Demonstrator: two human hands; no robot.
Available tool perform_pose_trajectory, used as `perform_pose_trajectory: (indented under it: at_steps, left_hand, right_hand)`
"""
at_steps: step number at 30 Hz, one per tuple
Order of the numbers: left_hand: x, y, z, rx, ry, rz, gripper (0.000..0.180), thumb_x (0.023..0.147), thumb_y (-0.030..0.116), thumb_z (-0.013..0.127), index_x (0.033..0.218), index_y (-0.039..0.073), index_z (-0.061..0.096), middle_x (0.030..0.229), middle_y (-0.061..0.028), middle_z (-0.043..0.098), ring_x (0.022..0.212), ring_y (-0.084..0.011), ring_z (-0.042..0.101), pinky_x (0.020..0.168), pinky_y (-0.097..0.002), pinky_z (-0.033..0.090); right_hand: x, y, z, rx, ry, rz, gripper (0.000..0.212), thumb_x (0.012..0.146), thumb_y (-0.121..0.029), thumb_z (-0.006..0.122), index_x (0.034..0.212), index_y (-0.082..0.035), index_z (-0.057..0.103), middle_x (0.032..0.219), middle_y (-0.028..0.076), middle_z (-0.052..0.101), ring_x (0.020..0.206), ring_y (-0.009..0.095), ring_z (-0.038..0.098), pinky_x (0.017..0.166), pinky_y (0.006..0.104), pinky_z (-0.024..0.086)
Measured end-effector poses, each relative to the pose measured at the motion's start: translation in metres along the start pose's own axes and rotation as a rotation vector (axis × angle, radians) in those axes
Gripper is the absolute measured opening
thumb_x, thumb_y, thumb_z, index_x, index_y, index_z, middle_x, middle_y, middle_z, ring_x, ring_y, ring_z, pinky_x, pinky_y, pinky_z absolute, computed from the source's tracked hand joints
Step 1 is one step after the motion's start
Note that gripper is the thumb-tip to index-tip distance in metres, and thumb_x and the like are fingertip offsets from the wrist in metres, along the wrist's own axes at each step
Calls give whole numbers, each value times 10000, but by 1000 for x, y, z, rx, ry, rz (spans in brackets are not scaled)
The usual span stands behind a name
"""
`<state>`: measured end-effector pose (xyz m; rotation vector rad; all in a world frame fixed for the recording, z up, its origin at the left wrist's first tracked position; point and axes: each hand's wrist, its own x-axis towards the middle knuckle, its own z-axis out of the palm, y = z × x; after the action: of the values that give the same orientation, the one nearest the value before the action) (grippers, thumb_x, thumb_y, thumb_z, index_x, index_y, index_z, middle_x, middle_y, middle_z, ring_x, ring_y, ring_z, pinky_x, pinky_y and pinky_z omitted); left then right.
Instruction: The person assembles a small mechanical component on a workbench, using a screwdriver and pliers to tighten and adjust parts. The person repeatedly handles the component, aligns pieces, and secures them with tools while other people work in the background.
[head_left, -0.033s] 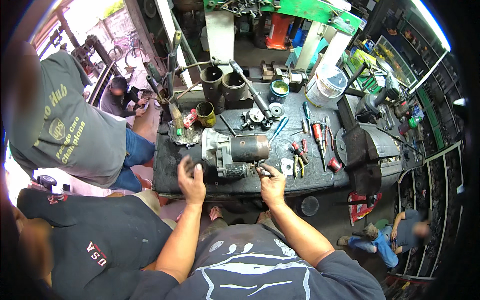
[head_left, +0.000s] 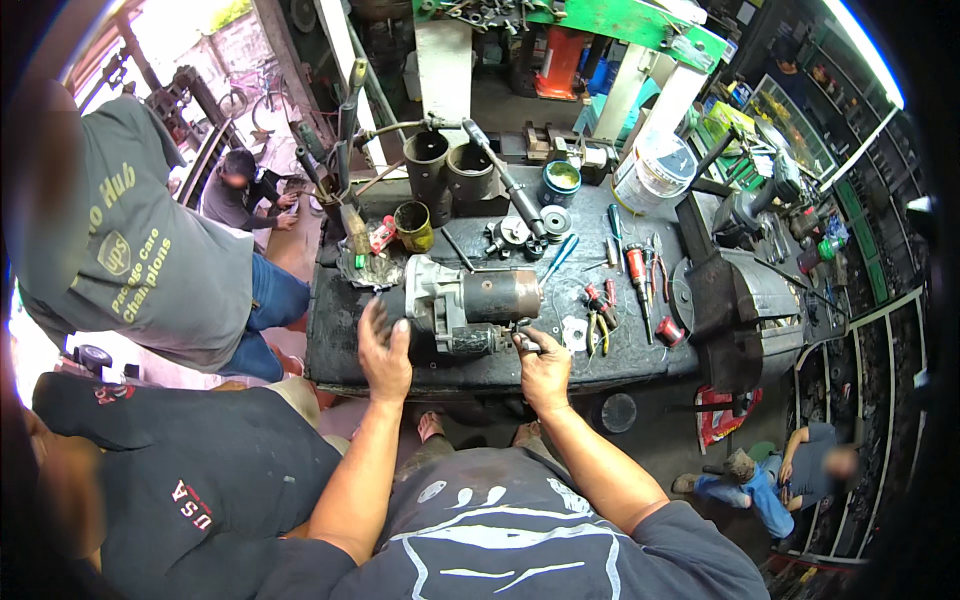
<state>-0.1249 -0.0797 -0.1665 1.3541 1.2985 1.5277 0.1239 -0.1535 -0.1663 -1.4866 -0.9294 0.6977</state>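
Note:
A starter motor point(head_left: 500, 296) lies on its side on the black bench, its silvery cast housing to the left and a worn dark cylinder to the right. A smaller cylinder point(head_left: 470, 341) runs along its near side. My left hand point(head_left: 385, 355) is raised beside the housing, fingers apart and holding nothing. At the right end of the small cylinder, my right hand point(head_left: 545, 365) is closed around a small shiny metal tool point(head_left: 528, 343). My fingers cover most of that tool, so its exact kind is unclear.
Pliers point(head_left: 598, 332), screwdrivers point(head_left: 637, 275) and a red spool point(head_left: 669, 330) lie to the right, before a large vise point(head_left: 740, 310). Cans point(head_left: 413, 227) and a white bucket point(head_left: 652, 172) stand behind. A person in a dark shirt point(head_left: 180, 470) is close on my left.
My left hand has shifted slightly, its fingers now raised more upright beside the housing. The right hand and the starter motor look the same.

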Motion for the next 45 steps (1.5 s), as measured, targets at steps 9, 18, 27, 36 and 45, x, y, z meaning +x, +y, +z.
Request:
perform_pose_trajectory:
  at_steps: [9,18,27,36,45]
  left_hand:
    - [13,18,34,153,-201,31,884,1000,82,787,1754,29,329,1621,-239,581,1486,-352,578,1270,-445,427]
    - [15,7,32,-37,-301,-58,947,1076,85,738,1815,69,147,1639,-211,538,1455,-302,585,1241,-443,470]
    - [12,3,34,-65,-307,-106,968,1094,22,674,1830,127,54,1642,-191,541,1412,-294,621,1198,-426,507]
    - [11,10,35,20,-320,-129,989,1101,-1,661,1835,162,18,1616,-182,592,1370,-264,667,1140,-405,553]
    - [9,9,33,35,-320,-132,994,1084,38,685,1834,133,40,1625,-215,575,1387,-269,665,1158,-411,535]
  right_hand:
    - [5,-10,6,-121,38,19,341,980,-215,911,1189,41,828,1058,156,859,976,186,781,925,353,603]
    - [-8,-13,-25,-220,22,233,302,1012,-261,838,1121,18,811,890,186,808,789,238,758,775,406,601]
    - [-33,-20,-44,-38,-132,255,322,1069,-148,681,1333,19,759,1114,176,835,1043,232,770,961,377,586]
    - [-32,-70,-26,-534,-638,3,1121,889,-182,763,1777,31,113,837,337,746,826,563,743,857,626,593]
    - [-22,-77,-20,-544,-657,99,1167,901,-160,737,1790,5,0,865,326,753,845,538,759,857,597,608]
